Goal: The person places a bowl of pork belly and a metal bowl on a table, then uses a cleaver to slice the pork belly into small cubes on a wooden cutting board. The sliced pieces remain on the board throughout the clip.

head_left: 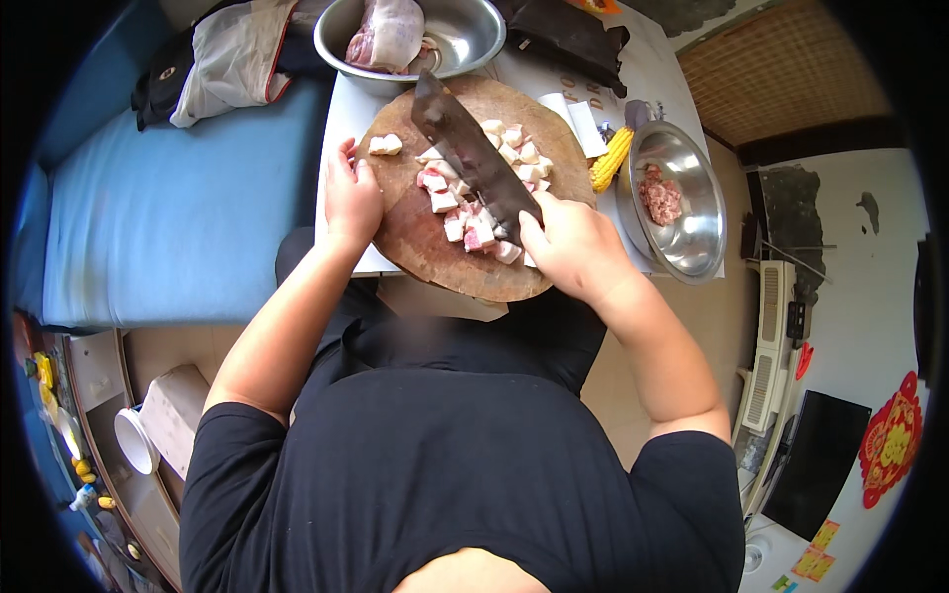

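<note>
A cleaver (473,148) with a long, dark, broad blade lies slantwise over the round wooden chopping board (413,237). My right hand (576,247) is closed round its handle near the board's right edge. Pale fatty and pink meat cubes (457,212) lie along the blade's near side. More white cubes (516,148) sit beyond the blade, and a small white piece (386,144) rests apart at the upper left. At the board's left rim my left hand (353,201) grips the edge, thumb toward the top and fingers at the outside.
Behind the board, a metal bowl (465,40) holds a large piece of meat (390,35). On the right stand an ear of corn (612,160) and a steel bowl (704,212) with minced meat (659,198). A dark bag (563,40) lies farther back; a blue sofa (198,217) borders the table.
</note>
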A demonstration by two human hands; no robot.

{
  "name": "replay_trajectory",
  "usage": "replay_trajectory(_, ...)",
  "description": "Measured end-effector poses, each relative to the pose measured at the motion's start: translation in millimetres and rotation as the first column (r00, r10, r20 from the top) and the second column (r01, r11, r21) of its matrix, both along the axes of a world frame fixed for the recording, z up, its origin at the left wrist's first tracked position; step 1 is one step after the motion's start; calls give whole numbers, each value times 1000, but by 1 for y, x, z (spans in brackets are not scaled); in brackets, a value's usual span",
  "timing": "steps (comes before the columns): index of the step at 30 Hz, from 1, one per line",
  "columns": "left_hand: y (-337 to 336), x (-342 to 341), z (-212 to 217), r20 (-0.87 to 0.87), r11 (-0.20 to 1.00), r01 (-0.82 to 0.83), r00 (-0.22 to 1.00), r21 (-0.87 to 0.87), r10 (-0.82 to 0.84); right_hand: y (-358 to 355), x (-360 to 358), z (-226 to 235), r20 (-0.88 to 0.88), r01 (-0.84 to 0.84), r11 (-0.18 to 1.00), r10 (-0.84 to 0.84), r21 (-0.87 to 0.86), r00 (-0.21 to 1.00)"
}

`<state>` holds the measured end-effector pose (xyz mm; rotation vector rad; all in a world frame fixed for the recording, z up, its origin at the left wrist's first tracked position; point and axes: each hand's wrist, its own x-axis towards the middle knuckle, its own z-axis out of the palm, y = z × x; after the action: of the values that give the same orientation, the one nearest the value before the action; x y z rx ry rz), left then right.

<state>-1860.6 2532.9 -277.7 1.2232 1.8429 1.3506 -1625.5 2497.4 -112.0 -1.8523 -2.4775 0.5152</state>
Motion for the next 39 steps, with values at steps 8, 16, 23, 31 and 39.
replay_trajectory(8,0,-5,-5,2,999,-42,999,24,42,-5,6,39,-224,163,976,-193,-145,955)
replay_trajectory(16,-2,-6,0,40,1000,-12,999,-17,12,2,16,34,-329,89,996,-83,3,941)
replay_trajectory(23,0,-3,-2,30,1000,-21,999,-2,21,11,13,12,-32,38,999,-39,-10,999)
replay_trajectory(31,-1,-2,0,71,1000,1,998,14,-2,4,3,4,-99,60,998,-59,11,993)
replay_trajectory(39,-2,-4,0,70,999,-17,997,34,14,0,9,34,-254,104,994,-94,25,963)
